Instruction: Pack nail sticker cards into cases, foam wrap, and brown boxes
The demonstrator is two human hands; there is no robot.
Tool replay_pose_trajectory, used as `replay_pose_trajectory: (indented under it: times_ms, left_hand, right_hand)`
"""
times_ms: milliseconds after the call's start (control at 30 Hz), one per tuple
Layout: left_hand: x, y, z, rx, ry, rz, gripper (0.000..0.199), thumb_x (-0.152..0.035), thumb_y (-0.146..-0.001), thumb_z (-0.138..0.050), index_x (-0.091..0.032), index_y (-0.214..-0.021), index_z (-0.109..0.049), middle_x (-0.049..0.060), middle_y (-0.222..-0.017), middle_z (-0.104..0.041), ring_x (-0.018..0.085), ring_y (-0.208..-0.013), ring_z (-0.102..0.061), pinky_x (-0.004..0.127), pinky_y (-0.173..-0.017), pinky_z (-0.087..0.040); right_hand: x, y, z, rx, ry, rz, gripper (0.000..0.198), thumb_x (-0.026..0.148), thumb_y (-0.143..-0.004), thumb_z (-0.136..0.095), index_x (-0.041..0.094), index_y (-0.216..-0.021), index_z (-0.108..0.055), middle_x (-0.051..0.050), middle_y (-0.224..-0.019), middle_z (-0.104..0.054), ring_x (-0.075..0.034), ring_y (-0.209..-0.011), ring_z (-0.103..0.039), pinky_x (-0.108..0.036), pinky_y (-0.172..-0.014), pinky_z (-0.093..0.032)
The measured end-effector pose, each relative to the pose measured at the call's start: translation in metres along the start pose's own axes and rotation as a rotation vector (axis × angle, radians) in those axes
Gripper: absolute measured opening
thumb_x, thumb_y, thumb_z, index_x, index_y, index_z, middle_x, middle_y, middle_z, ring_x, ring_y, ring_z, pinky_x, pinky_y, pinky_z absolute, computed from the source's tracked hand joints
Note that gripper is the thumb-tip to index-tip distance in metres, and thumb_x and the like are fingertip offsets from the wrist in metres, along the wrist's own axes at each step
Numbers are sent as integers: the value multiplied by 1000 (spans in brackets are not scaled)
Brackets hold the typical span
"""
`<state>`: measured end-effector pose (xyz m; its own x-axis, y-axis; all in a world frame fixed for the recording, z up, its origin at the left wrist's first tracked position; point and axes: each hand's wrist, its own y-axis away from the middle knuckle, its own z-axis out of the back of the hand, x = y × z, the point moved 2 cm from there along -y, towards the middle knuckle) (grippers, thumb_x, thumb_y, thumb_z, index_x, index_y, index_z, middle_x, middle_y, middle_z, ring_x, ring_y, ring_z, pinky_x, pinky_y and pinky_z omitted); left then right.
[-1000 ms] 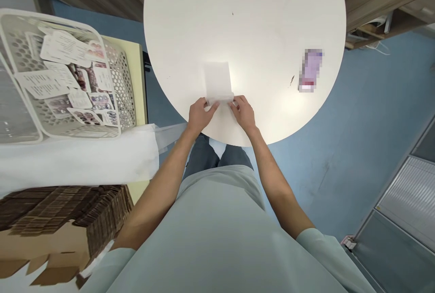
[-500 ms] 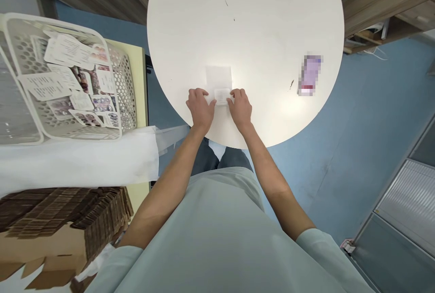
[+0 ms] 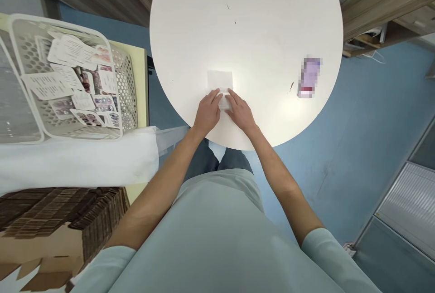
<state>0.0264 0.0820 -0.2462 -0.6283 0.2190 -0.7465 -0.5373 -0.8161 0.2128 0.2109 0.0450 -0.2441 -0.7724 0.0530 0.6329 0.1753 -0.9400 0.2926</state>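
Observation:
A thin whitish sheet or plastic bag [image 3: 219,80] lies flat near the front edge of the round white table [image 3: 265,25]. On its near part is a small pale rectangular packet or card [image 3: 224,102], mostly covered by my fingers; its kind cannot be made out. My left hand [image 3: 208,111] rests on the left side of it, fingers extended and pointing inward. From the right, my right hand [image 3: 239,110] lies over the other side with its fingers stretched out. Both hands press down on top, the fingertips close together, and neither wraps around anything.
A blurred-out purple phone-like object [image 3: 310,76] lies on the table's right. At left, a white perforated basket [image 3: 125,89] holds several carded packs [image 3: 73,50]. White wrapping material [image 3: 78,163] and stacked brown cardboard [image 3: 57,211] sit below it. Wooden shelving [image 3: 380,12] stands at right.
My hands have moved inward from the packet's two sides and now lie over it, fingers flatter and nearer each other. The view has shifted slightly.

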Motion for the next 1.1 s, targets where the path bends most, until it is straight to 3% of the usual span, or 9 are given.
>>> replay_pose_trajectory:
  times_ms: [233,333,433,533,633,733,833,967,1100]
  left_hand:
    - [-14,49,-2,98,-55,53,67,-43,-108,-57,-21,-170,-49,15,-183,-43,35,-171,-40,59,-140,-31]
    - [-16,63,0,144,-44,52,74,-42,-102,-66,-21,-171,-48,15,-184,-41,36,-169,-43,57,-139,-33]
    - [-11,62,3,94,-3,113,67,-34,-102,-65,-20,-166,-53,16,-178,-52,35,-163,-52,54,-135,-39]
    - [-3,49,6,-24,83,236,47,-37,-107,-61,-21,-151,-63,15,-156,-72,34,-145,-68,50,-123,-51]
    - [4,35,7,-122,142,372,26,-43,-108,-64,-22,-121,-71,11,-119,-82,32,-115,-76,44,-102,-58]
    - [8,22,7,-178,146,468,23,-41,-104,-69,-25,-90,-60,6,-90,-74,28,-94,-71,39,-89,-56]
    - [7,9,8,-201,124,518,37,-38,-100,-74,-27,-78,-46,2,-80,-62,24,-84,-62,37,-83,-51]
    - [3,-5,10,-183,86,564,39,-35,-100,-74,-27,-77,-43,2,-78,-56,23,-79,-56,39,-81,-50]
    - [-2,-8,11,-194,74,593,28,-32,-99,-76,-26,-85,-52,4,-88,-61,26,-87,-62,41,-88,-53]
  right_hand:
    - [11,52,-12,88,53,48,58,36,-119,-45,18,-174,-44,-18,-188,-33,-33,-174,-36,-59,-137,-40]
    - [12,65,-13,90,30,30,59,46,-120,-43,19,-173,-46,-18,-186,-37,-34,-170,-44,-58,-135,-43]
    - [12,62,-10,36,-11,0,58,53,-121,-41,20,-168,-53,-18,-180,-47,-34,-163,-53,-55,-131,-49]
    - [14,47,-6,-44,-57,-89,56,58,-121,-39,22,-159,-60,-17,-167,-61,-33,-147,-66,-47,-114,-62]
    - [15,29,-4,-109,-83,-189,54,62,-121,-38,27,-154,-62,-13,-150,-69,-29,-119,-76,-40,-93,-67]
    - [14,11,-2,-149,-97,-237,52,63,-120,-38,30,-153,-61,-11,-141,-70,-24,-103,-75,-37,-88,-66]
    - [10,-5,-1,-154,-92,-284,48,59,-120,-42,30,-153,-60,-11,-139,-68,-22,-98,-73,-39,-89,-66]
    - [8,-23,5,-130,-38,-322,40,46,-119,-47,26,-151,-61,-15,-143,-63,-27,-111,-71,-46,-93,-66]
    - [19,-37,14,-96,53,-164,40,30,-117,-49,24,-154,-62,-19,-154,-59,-36,-141,-58,-56,-112,-58]
